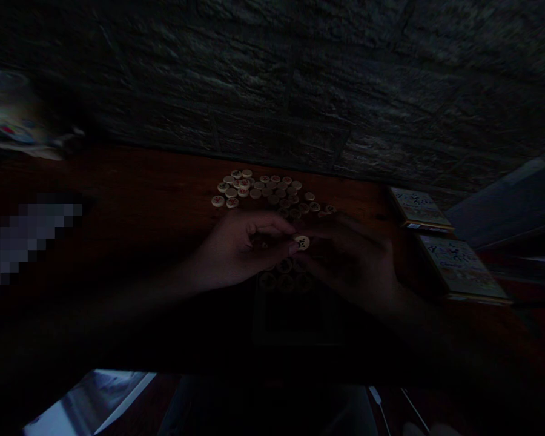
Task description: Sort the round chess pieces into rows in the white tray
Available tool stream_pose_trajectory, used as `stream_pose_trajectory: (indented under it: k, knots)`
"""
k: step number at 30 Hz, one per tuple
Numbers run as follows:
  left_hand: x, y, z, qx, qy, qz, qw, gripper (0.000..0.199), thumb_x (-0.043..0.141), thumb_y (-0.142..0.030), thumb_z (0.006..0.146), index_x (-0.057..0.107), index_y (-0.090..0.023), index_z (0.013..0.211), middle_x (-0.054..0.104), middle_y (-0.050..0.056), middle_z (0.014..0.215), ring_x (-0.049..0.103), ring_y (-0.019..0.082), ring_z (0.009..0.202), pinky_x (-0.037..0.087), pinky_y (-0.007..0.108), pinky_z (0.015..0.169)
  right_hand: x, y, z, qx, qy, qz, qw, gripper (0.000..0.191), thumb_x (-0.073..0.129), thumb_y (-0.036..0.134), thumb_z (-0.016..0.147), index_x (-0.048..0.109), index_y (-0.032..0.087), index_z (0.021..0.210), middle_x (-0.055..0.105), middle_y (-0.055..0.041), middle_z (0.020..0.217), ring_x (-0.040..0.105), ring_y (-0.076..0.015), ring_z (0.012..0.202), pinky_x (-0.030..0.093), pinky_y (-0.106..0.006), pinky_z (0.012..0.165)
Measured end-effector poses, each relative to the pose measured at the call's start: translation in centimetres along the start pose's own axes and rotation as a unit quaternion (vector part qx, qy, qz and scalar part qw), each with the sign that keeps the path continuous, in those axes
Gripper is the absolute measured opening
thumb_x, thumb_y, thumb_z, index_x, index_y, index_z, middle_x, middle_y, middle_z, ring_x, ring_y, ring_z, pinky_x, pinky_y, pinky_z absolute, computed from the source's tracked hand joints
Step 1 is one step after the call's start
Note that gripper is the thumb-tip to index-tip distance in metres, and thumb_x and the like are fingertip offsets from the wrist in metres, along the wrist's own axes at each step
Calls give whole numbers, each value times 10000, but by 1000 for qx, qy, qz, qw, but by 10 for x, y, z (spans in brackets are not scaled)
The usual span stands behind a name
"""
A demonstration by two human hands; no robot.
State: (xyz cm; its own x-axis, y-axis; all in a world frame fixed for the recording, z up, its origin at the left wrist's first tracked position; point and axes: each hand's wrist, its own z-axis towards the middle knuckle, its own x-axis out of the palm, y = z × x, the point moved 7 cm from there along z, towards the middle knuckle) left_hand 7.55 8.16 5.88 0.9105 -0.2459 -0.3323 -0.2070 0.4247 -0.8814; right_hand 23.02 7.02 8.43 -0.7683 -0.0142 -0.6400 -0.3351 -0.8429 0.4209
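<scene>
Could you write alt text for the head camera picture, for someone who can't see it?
A person's left hand holds a pale round piece with a dark character, the right hand close against it. Beyond, more round pieces lie on a dim wooden table before a stone wall, with two flat boxes at the right.

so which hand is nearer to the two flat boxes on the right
Right. The right hand is left of the boxes, with a gap between; the left hand is farther left, beyond the round piece.
</scene>
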Motion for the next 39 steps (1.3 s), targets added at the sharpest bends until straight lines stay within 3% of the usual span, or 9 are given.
stream_pose_trajectory:
  k: [8, 16, 25, 29, 32, 36, 39]
  knots:
    - [-1, -1, 0, 16, 11, 46, 999, 108, 718, -271, 897, 763, -172, 894, 788, 21, 835, 723, 135, 744, 546, 200, 644, 4, -5, -3, 18, 18, 46, 999, 201, 761, 199, 860, 704, 244, 1047, 747, -28, 978, 710, -181, 870, 574, -291, 727]
    - [-3, -5, 0, 41, 11, 39, 998, 95, 749, -249, 877, 782, -189, 942, 800, 17, 877, 735, 139, 762, 573, 204, 685, 2, -9, -2, 76, -16, 111, 991, 135, 805, 177, 821, 741, 224, 931, 762, 5, 871, 717, -134, 777, 573, -238, 693]
    - [-2, -4, -2, 35, 2, 2, 999, 188, 771, -244, 863, 746, -174, 1036, 796, 36, 947, 746, 136, 822, 587, 196, 737, -2, -14, -2, 152, -58, 151, 975, 132, 778, 195, 857, 795, 258, 973, 808, -17, 923, 764, -175, 805, 632, -295, 740]
    - [-2, -2, -1, 28, -10, 4, 1000, 163, 776, -251, 856, 732, -167, 988, 788, 37, 914, 739, 129, 789, 579, 189, 703, 1, -15, -3, 143, -41, 168, 974, 179, 725, 193, 901, 791, 277, 1045, 808, -8, 935, 765, -167, 803, 638, -299, 746]
    - [-5, -2, 1, 17, -20, 6, 1000, 204, 783, -265, 847, 716, -164, 1009, 784, 35, 897, 737, 133, 778, 576, 193, 688, 0, -14, -3, 122, -24, 130, 984, 254, 674, 187, 931, 764, 282, 1149, 795, -28, 1055, 759, -184, 911, 635, -322, 799]
    - [-7, -1, 4, 0, -26, -5, 1000, 192, 771, -245, 854, 700, -154, 1008, 781, 35, 873, 733, 132, 759, 560, 188, 663, 0, -11, -2, 87, 6, 69, 994, 408, 741, 196, 869, 705, 272, 1268, 756, -52, 1137, 725, -200, 996, 612, -311, 809]
    - [-6, -1, 4, 1, -16, -14, 1000, 125, 752, -239, 874, 709, -149, 951, 772, 28, 848, 719, 118, 742, 540, 176, 646, 2, -10, -2, 71, 6, 58, 996, 411, 774, 203, 847, 707, 267, 1247, 753, -53, 1114, 720, -201, 992, 606, -311, 810]
